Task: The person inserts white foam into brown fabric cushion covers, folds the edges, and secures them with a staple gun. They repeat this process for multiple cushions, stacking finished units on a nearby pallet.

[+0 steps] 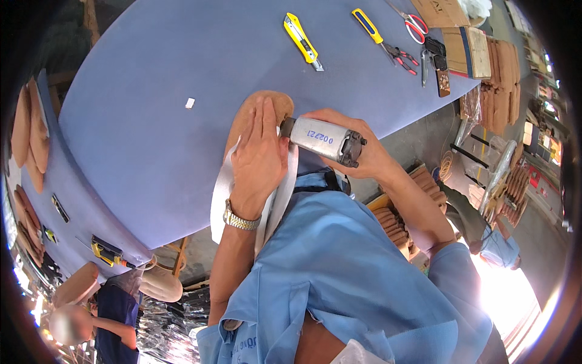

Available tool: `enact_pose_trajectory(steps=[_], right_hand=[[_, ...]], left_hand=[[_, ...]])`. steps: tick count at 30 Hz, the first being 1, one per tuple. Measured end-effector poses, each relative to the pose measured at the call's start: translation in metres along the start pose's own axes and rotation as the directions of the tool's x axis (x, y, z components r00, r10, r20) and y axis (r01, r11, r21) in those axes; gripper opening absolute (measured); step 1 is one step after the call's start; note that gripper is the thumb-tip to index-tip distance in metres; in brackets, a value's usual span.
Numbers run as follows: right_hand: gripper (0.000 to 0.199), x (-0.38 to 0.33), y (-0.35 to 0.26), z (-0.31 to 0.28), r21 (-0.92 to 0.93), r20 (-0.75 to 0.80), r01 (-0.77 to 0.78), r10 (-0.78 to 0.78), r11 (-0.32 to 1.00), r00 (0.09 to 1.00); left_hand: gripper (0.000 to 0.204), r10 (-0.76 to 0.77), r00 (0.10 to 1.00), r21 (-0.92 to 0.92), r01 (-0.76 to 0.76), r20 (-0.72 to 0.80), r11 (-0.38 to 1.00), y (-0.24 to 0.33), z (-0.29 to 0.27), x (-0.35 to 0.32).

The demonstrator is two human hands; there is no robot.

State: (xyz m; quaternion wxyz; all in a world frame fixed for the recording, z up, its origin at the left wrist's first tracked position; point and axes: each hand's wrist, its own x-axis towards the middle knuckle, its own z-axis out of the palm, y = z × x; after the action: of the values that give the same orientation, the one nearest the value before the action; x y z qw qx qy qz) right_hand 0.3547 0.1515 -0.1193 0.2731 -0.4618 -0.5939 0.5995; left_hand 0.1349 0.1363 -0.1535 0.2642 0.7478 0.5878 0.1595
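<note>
My left hand (pixel 260 148) lies with straight fingers over a long brown padded piece (pixel 276 100) at the table's near edge. White strips of material (pixel 222 197) hang from the pad, on both sides of my left wrist. My right hand (pixel 364 142) is wrapped around a silver staple gun (pixel 318 136) with a dark end cap. The tool's dark nose meets the pad's right edge, close to my left thumb. The exact contact point and my right fingertips are hidden.
A blue-covered table (pixel 157 145) carries a yellow utility knife (pixel 301 41), a yellow-handled screwdriver (pixel 367 25), red-handled pliers (pixel 401 57) and red scissors (pixel 416 27). Stacks of brown pads (pixel 502 73) stand at right. Another person (pixel 115 315) is at lower left, one (pixel 498 246) at right.
</note>
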Motion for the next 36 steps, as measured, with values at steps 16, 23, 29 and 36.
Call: enact_pose_trajectory(steps=[16,23,29,36], right_hand=[[0.073,-0.019,0.023,0.013,-0.011,-0.197,0.220,-0.217,0.976,0.956],[0.074,-0.011,0.034,0.011,-0.030,-0.164,0.178,-0.181,0.984,0.970],[0.073,-0.007,0.036,0.009,0.008,-0.138,0.167,-0.165,0.986,0.977],[0.071,-0.001,0.025,0.004,0.082,-0.061,0.081,-0.076,0.993,0.995]], left_hand=[[0.068,-0.027,0.999,-0.050,0.025,-0.043,0.998,0.003,0.000,0.001],[0.066,-0.046,0.998,-0.081,0.042,-0.050,0.996,0.007,0.000,0.001],[0.065,-0.045,0.998,-0.057,0.043,-0.035,0.997,0.004,0.003,0.000],[0.063,-0.034,0.997,-0.064,0.029,-0.064,0.998,0.004,0.005,-0.001]])
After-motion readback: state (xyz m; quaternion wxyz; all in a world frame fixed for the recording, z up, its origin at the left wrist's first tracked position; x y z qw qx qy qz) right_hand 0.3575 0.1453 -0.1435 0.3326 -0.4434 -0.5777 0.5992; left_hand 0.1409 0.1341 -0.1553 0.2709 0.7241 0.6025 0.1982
